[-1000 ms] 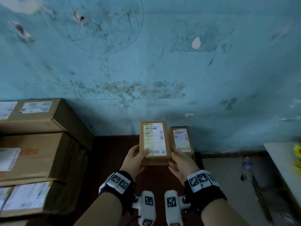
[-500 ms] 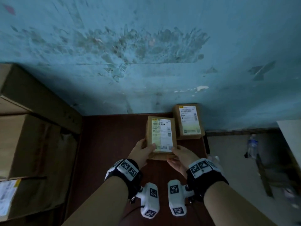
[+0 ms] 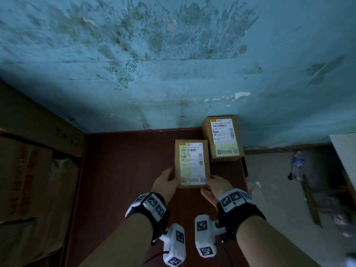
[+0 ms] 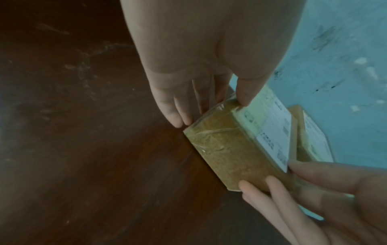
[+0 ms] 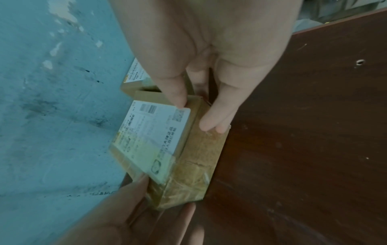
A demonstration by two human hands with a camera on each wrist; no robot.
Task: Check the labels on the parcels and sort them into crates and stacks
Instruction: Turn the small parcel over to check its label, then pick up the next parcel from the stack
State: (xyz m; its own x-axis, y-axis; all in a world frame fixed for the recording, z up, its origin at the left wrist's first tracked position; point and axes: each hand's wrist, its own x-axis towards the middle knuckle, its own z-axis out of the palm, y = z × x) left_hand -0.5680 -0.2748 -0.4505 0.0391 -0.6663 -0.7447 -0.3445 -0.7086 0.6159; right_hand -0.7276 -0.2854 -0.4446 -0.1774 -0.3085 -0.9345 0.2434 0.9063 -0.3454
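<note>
Cardboard parcel (image 3: 191, 164), label up, sits between the left hand (image 3: 165, 182) and right hand (image 3: 215, 186) above the dark wooden table (image 3: 119, 180), near a second parcel (image 3: 223, 138) by the blue wall (image 3: 173, 74). From the left wrist, thumb on top, fingers (image 4: 178, 109) together underneath. From the right wrist, thumb pinches the label's edge against fingers (image 5: 217, 119) below.

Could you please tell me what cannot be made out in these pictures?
- Held parcel: its label's fine print is too small in the head view, blurred in both wrist views.
- Its underside: hidden by the box itself, so lifted or resting is unclear.
- Second parcel: mostly covered in the wrist views.
- Large boxes: cut off by the left edge.
</note>
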